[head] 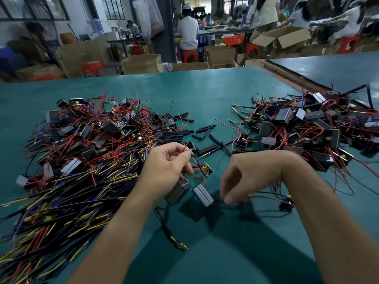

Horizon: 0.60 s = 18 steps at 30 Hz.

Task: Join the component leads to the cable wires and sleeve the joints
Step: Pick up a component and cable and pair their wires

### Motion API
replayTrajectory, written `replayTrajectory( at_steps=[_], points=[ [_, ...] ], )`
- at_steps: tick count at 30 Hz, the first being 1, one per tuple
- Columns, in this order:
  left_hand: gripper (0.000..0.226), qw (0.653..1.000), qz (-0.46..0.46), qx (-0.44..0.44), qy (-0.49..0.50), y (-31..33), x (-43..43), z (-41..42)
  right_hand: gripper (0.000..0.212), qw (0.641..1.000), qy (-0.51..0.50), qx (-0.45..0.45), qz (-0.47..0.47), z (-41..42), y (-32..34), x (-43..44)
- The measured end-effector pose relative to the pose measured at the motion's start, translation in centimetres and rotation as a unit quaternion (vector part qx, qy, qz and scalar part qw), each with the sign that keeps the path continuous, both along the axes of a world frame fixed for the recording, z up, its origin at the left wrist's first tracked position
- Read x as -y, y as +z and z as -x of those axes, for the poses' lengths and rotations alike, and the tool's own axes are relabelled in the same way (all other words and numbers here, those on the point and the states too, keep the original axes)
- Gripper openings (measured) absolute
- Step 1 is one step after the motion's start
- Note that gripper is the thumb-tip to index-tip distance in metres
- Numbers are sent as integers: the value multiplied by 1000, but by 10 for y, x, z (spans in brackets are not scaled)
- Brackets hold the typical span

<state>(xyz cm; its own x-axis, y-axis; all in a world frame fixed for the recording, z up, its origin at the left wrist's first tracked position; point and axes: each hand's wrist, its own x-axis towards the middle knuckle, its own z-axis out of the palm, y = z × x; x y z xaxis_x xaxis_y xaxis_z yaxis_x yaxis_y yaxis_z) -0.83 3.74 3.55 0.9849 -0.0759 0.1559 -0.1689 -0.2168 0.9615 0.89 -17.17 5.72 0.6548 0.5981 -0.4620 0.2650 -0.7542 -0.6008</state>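
My left hand [166,163] pinches a thin red lead [184,149] between thumb and forefinger, and a grey box-shaped component [178,191] hangs under its palm. A small circuit board [208,168] with red and black leads dangles just right of that hand. A ribbed silver housing [203,195] lies on the green table [205,91] between my hands. My right hand [248,177] is curled downward, its fingertips closed on a dark wire [264,193] that runs right to a small part with a yellow piece [288,199].
A big heap of components and black cables with yellow and purple ends [82,160] fills the left. Another pile of components [303,124] sits at the right. Loose black sleeve pieces [205,130] lie in the middle. One cable [170,232] lies near my left forearm.
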Motion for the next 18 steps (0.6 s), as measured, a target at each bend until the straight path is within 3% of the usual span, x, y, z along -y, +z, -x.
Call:
replayTrajectory(
  at_steps=[5, 9, 18],
  points=[
    [22, 996, -31, -55, -67, -1, 0, -1, 13, 971, -190, 116, -84, -15, -21, -17],
    [23, 993, -30, -72, -88, 0, -1, -1, 28, 936, -295, 54, -182, -19, -30, -27],
    [21, 989, -47, -100, -103, 3, 0, 4, 9, 877, -349, -21, -330, -19, -26, -35]
  ],
)
